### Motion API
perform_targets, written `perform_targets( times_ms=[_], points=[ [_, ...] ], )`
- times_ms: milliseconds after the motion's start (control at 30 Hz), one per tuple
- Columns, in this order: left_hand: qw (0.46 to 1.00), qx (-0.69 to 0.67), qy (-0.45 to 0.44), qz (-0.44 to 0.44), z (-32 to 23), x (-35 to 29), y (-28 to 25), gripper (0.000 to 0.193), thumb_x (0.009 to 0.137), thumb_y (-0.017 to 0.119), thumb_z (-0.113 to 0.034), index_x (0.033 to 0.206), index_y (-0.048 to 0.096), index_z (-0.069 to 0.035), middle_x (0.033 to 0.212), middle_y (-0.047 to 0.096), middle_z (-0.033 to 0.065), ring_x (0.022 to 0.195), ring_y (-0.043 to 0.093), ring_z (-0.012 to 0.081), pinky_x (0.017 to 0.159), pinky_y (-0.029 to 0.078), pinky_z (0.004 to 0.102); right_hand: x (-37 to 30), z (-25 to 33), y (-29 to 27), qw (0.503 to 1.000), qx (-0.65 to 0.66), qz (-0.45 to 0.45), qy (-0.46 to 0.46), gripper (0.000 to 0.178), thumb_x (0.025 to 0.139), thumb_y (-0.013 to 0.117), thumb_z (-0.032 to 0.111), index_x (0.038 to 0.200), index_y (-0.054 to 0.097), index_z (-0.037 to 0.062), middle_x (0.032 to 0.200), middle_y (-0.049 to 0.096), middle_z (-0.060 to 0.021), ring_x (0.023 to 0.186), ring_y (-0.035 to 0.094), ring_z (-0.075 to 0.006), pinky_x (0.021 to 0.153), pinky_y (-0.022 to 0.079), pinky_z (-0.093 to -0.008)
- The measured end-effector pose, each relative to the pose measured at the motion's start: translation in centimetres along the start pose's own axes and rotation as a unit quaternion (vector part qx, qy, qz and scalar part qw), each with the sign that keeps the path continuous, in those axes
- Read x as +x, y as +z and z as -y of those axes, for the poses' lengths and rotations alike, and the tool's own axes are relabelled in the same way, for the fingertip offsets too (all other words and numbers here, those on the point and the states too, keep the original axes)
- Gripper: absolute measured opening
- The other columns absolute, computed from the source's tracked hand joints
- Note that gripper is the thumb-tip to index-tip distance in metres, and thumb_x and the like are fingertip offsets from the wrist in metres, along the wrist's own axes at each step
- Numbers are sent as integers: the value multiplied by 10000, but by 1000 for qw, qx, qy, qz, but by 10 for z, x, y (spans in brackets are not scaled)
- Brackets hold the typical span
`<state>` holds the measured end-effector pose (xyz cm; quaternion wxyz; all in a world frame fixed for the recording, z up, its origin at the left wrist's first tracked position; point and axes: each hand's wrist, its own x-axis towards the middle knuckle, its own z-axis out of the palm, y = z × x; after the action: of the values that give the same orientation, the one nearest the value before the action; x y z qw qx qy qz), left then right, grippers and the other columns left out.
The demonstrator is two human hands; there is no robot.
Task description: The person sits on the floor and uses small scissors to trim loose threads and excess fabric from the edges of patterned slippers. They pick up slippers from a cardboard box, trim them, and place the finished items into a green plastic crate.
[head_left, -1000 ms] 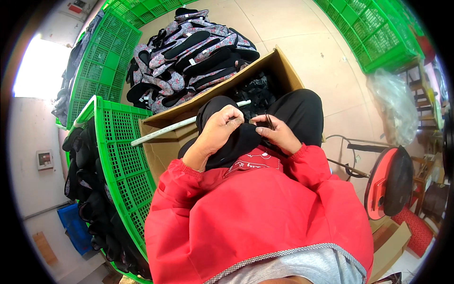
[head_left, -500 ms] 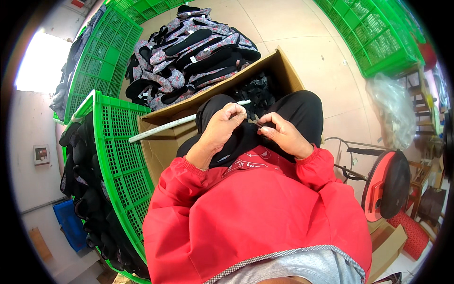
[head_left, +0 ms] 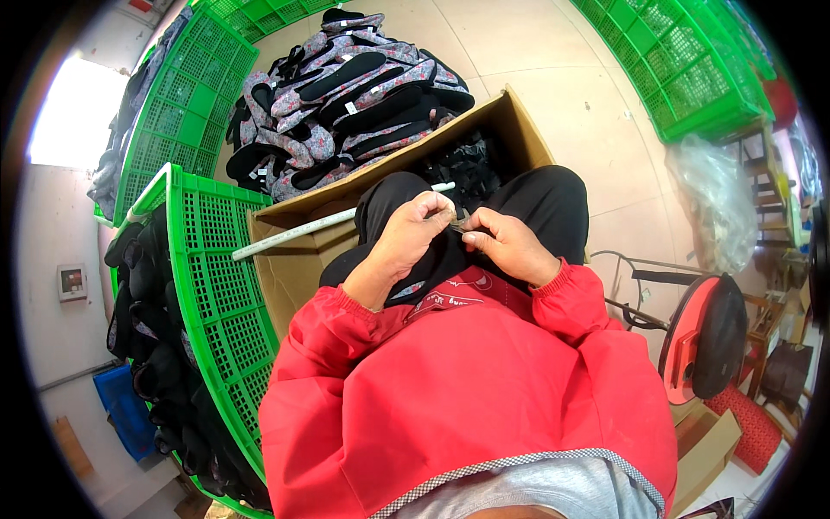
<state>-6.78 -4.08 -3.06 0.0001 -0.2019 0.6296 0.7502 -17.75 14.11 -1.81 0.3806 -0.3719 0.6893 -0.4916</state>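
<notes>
Head view: left hand [head_left: 405, 235] pinched closed, contents unclear; right hand [head_left: 516, 248] gripped a small dark tool [head_left: 460, 222], best kept clear of left fingertips [head_left: 446, 208].

The fisheye view sits at the person's head — close above the red smock [head_left: 471, 372], which fills the lower middle — and looks steeply down past the left hand [head_left: 405, 240] and right hand [head_left: 516, 247] to the slippers [head_left: 350, 104] farther off, green crates [head_left: 223, 290] bending along its sides.
</notes>
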Motion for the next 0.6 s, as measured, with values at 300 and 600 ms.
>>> perform_targets(
  times_ms=[300,600],
  points=[
    [1000,6,-8,0,-1,1,3,50,973,601,-75,962,623,-32,916,579,-14,869,506,81,816,421,231,1,-3,1,1000,-23,3,1,158,967,618,172,1031,612,28,854,701,-115,798,683,-241,734,508,-335],
    [1000,-8,-5,-4,4,3,3,48,971,598,-65,974,629,-29,903,584,-16,860,510,80,805,428,230,2,2,1,1000,-26,9,3,89,971,610,92,1006,598,11,847,653,-70,791,612,-157,758,485,-292]
  ],
)
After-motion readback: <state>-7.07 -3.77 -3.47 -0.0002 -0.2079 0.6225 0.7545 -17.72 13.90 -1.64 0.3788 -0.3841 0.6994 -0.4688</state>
